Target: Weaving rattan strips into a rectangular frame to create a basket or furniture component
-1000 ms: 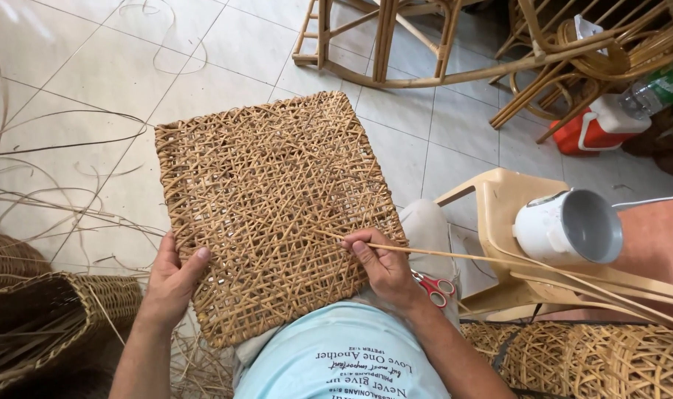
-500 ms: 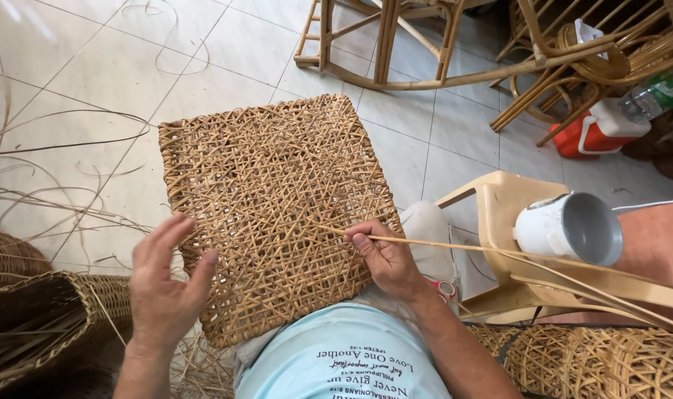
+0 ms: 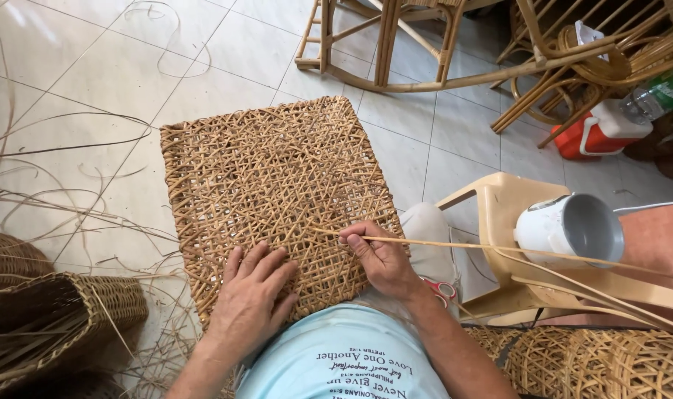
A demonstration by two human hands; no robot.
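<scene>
Right hand [image 3: 381, 258]: fingers [image 3: 360, 238] pinched shut on a long thin pale rattan strand [image 3: 499, 248], at the point where the strand's end meets the weave. From the fingers the strand runs off to the person's right, past the white cylindrical metal cup [image 3: 573, 229] lying on its side on the cream plastic stool [image 3: 499, 199], and out of view.

Left hand [image 3: 251, 292]: fingers spread and flat, holding nothing, pressing on the near edge of the square open-weave brown rattan panel [image 3: 270, 177].

Panel lies across the person's lap, tilted away from the fingers toward the pale tiled floor [image 3: 78, 81]. Surface looks covered edge to edge in a crossed lattice of strands, with a thicker bound rim on the far and left sides. Judgement: weaving is well advanced; the strand in hand appears to be an added pass through the near right part. How many passes are left cannot be told. Weave looks uneven, denser in places, with small gaps throughout.

Just below the right wrist: red-handled scissors [image 3: 441, 290], partly hidden.

Left of the left hand: loose rattan strands [image 3: 48, 192] on the floor, and a woven brown basket [image 3: 56, 325]. Beyond the panel: bare rattan chair frames [image 3: 395, 44], and a red and white plastic cooler [image 3: 599, 129].
</scene>
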